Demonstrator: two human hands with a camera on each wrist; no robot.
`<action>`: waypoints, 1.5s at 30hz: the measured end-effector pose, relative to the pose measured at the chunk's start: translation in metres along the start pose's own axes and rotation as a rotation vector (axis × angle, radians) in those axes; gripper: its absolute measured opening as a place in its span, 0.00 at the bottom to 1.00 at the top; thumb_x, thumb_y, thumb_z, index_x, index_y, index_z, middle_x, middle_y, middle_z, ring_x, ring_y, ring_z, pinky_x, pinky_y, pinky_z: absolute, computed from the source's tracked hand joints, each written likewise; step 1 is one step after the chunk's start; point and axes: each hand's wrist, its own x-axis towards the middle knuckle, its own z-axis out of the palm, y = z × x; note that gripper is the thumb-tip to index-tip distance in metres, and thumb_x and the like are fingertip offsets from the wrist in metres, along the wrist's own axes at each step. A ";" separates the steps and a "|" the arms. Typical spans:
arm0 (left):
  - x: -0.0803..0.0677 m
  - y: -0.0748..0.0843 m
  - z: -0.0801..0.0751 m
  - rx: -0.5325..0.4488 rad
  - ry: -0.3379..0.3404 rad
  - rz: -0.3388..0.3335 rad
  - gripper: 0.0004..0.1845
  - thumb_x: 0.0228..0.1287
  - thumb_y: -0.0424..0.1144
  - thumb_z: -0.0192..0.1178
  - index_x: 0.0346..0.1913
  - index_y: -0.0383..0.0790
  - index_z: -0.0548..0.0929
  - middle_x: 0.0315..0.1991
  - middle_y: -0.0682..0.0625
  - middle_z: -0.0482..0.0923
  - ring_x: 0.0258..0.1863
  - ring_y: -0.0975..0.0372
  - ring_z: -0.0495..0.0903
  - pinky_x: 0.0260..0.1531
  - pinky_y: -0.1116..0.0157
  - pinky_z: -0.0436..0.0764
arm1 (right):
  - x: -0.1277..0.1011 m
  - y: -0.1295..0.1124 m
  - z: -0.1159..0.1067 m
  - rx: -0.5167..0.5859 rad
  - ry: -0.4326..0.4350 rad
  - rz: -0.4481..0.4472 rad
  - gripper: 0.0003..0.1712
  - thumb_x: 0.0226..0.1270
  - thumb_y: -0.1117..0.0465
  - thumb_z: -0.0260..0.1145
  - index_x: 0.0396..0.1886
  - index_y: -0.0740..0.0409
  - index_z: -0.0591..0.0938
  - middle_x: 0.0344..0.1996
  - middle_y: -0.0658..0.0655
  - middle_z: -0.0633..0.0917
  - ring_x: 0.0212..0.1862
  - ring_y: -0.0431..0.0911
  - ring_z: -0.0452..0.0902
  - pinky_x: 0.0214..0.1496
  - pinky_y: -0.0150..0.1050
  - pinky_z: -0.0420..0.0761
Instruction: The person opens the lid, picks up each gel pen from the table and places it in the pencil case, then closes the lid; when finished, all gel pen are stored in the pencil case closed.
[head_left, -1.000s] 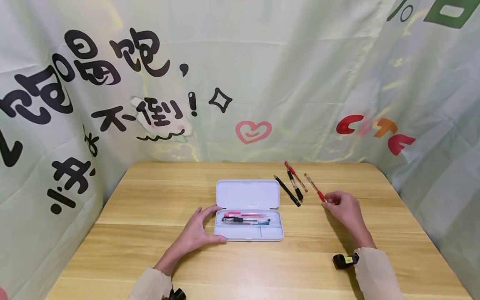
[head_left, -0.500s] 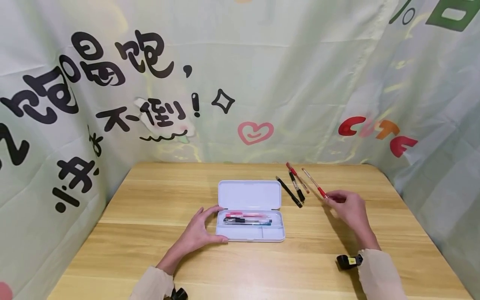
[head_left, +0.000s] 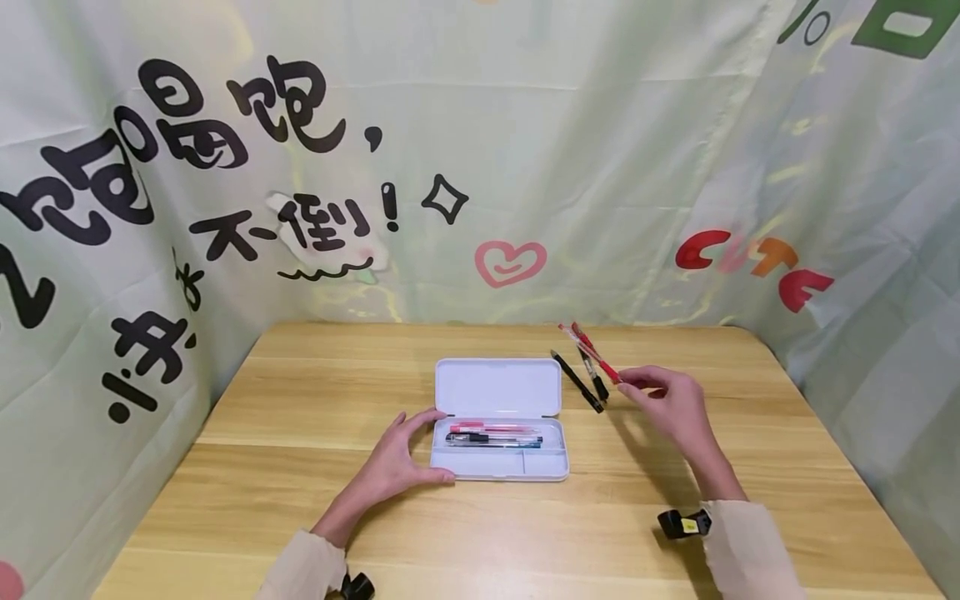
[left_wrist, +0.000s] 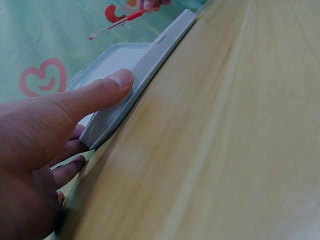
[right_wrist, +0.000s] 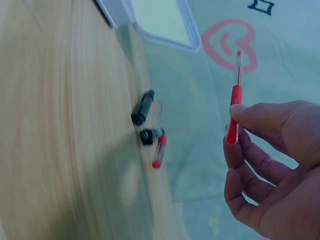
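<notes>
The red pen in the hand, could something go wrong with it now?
Maybe. The right hand pinches the red pen only near one end, with most of it sticking out, so it might slip and fall. It hangs over the pens on the table, so a drop could knock them. The left hand holds just one end of the pencil case, which might slide if bumped.

**Colours on your desk right now**

Your pencil case point(head_left: 498, 388) is plain white, sitting on a light wood-grain table point(head_left: 300, 517). The pen point(head_left: 592, 353) you've got pinched is red with a clear barrel. Two black pens point(head_left: 577, 382) and another red pen point(right_wrist: 159, 151) lie nearby. Your backdrop point(head_left: 525, 150) is pale green with black characters, a pink heart and red-orange letters. Your sleeves point(head_left: 750, 550) are beige.
</notes>
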 end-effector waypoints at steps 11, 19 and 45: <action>0.000 -0.001 0.000 -0.011 0.002 0.009 0.52 0.35 0.59 0.85 0.69 0.49 0.76 0.70 0.45 0.74 0.75 0.35 0.57 0.75 0.35 0.46 | -0.002 -0.026 0.025 0.015 0.037 -0.113 0.10 0.62 0.68 0.76 0.43 0.57 0.92 0.37 0.53 0.91 0.39 0.39 0.84 0.40 0.40 0.86; 0.001 -0.002 0.000 -0.006 0.008 0.016 0.52 0.35 0.60 0.85 0.69 0.50 0.77 0.70 0.45 0.74 0.75 0.35 0.59 0.75 0.35 0.47 | -0.008 -0.046 0.052 0.063 -0.079 -0.154 0.08 0.63 0.69 0.75 0.41 0.56 0.91 0.37 0.51 0.90 0.36 0.44 0.82 0.37 0.41 0.86; -0.001 0.000 0.000 -0.007 0.003 -0.014 0.52 0.35 0.59 0.85 0.69 0.51 0.77 0.71 0.44 0.73 0.75 0.31 0.54 0.73 0.31 0.49 | -0.022 -0.060 0.102 -0.083 -0.320 -0.085 0.08 0.59 0.68 0.78 0.35 0.52 0.92 0.34 0.44 0.86 0.41 0.41 0.82 0.45 0.42 0.84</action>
